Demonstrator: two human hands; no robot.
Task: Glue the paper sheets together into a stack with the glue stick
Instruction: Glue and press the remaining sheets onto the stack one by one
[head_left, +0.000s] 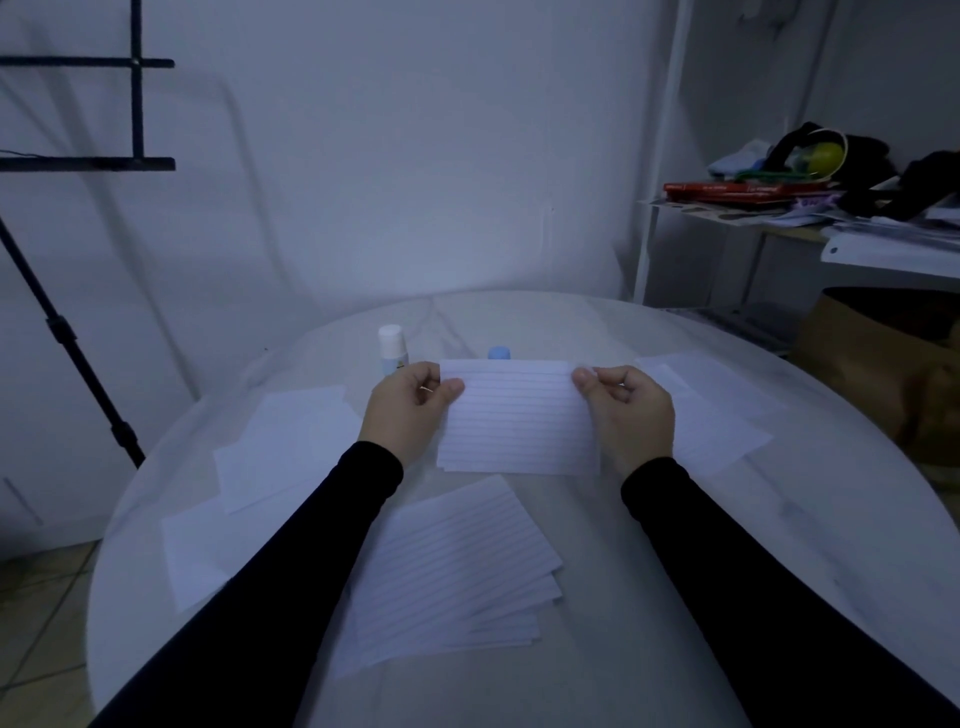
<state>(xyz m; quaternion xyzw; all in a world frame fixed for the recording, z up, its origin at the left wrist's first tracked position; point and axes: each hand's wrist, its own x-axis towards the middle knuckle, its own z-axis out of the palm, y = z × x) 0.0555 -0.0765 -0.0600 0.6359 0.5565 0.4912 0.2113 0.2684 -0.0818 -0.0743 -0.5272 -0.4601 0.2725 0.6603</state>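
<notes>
Head view: I've got both hands up over the table (675, 597), holding one lined sheet (514, 421) between them. Left hand (410, 410) pinches the sheet's left edge, thumb on top, fingers curled behind. Right hand (626, 410) pinches the right edge the same way. Hands are apart, the sheet's width between them. Sheet looks lifted and tilted toward me, though I can't tell if its near edge touches the table.

Progress, my read: mid-task at best. A fanned pile (457, 577) of lined sheets lies just below the held one, edges not squared; can't tell if any are glued yet. Loose sheets sit at left (280, 441) and right (717, 410), so plenty still to go.

Glue stick (390, 349) stands upright beyond my left hand, near it but not touching, white end up. A blue cap (499, 353) peeks over the sheet's far edge, so the stick is probably uncapped. Neither hand is on the glue. I can't see any glue on the held sheet. Next likely: lay it on the pile or put it down for gluing.
</notes>
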